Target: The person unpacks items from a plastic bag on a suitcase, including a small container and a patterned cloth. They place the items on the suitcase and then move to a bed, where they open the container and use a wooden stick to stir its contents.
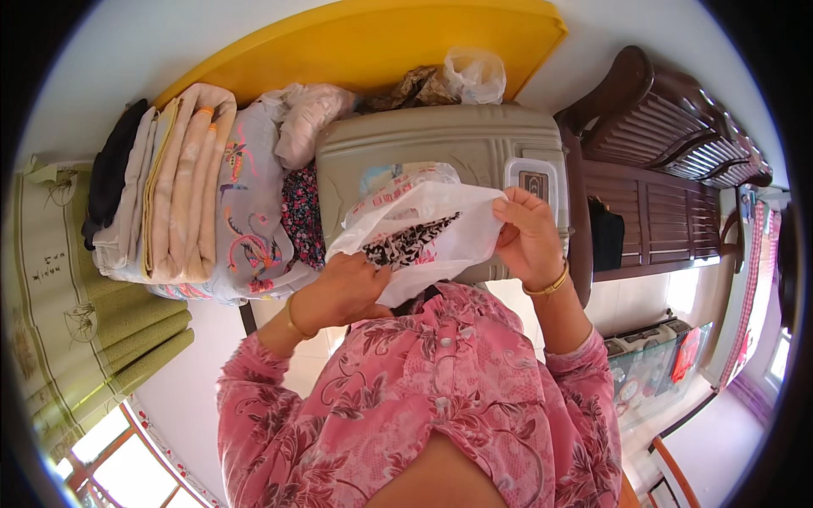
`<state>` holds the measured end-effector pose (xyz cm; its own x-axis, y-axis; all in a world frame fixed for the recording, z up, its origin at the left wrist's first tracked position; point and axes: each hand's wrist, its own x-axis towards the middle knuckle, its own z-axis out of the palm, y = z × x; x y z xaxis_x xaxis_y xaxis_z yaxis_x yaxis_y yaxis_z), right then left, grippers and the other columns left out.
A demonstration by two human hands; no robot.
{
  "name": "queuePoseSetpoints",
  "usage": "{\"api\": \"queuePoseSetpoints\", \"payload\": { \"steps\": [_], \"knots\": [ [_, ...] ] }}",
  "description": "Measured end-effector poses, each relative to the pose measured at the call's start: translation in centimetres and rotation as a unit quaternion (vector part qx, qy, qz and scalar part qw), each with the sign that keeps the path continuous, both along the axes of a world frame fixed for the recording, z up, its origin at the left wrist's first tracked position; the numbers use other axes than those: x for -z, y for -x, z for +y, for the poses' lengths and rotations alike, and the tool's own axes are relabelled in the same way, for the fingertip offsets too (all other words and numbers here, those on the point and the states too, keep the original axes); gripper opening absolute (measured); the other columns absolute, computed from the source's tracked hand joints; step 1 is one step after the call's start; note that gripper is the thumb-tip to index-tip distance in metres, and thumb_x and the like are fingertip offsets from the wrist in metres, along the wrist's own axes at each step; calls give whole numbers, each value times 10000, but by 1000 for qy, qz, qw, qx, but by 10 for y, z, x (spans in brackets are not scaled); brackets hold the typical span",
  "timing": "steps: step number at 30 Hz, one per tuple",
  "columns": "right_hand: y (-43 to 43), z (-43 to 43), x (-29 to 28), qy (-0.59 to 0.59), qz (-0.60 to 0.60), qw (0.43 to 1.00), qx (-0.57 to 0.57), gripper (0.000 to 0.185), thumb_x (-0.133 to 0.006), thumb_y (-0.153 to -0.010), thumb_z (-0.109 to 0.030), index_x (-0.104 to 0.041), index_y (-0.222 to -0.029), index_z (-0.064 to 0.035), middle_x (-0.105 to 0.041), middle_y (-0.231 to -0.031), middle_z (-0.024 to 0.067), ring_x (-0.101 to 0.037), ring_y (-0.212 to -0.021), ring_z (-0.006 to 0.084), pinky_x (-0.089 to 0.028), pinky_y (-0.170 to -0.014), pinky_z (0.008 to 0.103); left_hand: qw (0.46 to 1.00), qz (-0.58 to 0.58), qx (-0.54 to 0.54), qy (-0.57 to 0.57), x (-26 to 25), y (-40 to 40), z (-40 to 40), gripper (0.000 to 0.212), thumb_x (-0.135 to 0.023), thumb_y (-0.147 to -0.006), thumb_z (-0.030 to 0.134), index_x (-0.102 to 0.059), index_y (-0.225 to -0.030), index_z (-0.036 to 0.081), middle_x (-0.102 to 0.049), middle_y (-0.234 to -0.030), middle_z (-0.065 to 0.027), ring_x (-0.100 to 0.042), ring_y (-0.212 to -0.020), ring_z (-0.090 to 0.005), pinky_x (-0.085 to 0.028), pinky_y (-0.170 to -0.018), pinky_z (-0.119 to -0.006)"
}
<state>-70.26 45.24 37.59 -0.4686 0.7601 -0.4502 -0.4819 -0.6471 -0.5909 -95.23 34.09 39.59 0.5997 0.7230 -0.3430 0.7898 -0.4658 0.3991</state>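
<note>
Both hands hold a white plastic bag (pixel 473 244) by its rim, its mouth spread apart. My left hand (pixel 346 286) grips the near left side of the rim, its fingers against a black-and-white patterned cloth (pixel 406 244) that lies inside the bag. My right hand (pixel 530 232) pinches the bag's right corner between thumb and fingers. Behind the bag, another clear plastic bag with red print (pixel 400 190) rests on a beige hard case (pixel 406 136). How far down the cloth reaches in the bag is hidden.
Left of the case are folded beige blankets (pixel 190 190), an embroidered grey quilt (pixel 251 209) and a dark floral cloth (pixel 303 219). A clear plastic container (pixel 559 184) sits on the case's right end. Beyond are a yellow board (pixel 356 44) and, right, a dark wooden bench (pixel 648 216).
</note>
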Motion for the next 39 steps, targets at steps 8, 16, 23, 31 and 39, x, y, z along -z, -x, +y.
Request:
{"api": "queuePoseSetpoints", "payload": {
  "steps": [8,16,23,31,39],
  "knots": [
    [-19,-4,-21,-170,-188,967,12,64,-604,-790,-15,-554,-805,21,-599,-720,67,-578,-547,111,-468,-410,230,987,-90,59,-123,-75,14,-7,84,-534,-705,120,-521,-748,49,-436,-651,-48,-452,-586,-199,-343,-562,-311],
    [-35,-9,-22,-87,-109,990,-1,54,-572,-798,-8,-534,-794,30,-601,-715,101,-591,-518,163,-491,-384,259,802,-571,-175,-13,-78,55,15,196,-560,-819,156,-622,-906,-8,-619,-912,-94,-589,-777,-182,-465,-635,-288],
    [-11,-1,-20,-32,-4,999,-28,79,-527,-844,-46,-521,-829,31,-612,-748,147,-632,-569,230,-548,-442,321,842,-410,-220,273,88,-7,58,355,-525,-875,107,-521,-1215,6,-577,-1116,-76,-526,-1037,-162,-412,-892,-290],
    [47,35,67,45,88,994,38,89,-492,-877,-39,-533,-834,27,-615,-835,143,-642,-753,258,-562,-667,396,769,-426,-369,303,128,-3,16,329,-530,-851,73,-533,-1171,-3,-571,-1121,-98,-526,-1051,-184,-402,-913,-314],
    [91,62,170,120,-81,987,73,104,-516,-867,-61,-503,-869,42,-565,-847,170,-625,-766,336,-557,-652,414,889,-352,-271,-113,11,-2,21,370,-587,-781,79,-522,-1139,12,-547,-1122,-167,-502,-1080,-345,-390,-940,-404]
  ]
}}
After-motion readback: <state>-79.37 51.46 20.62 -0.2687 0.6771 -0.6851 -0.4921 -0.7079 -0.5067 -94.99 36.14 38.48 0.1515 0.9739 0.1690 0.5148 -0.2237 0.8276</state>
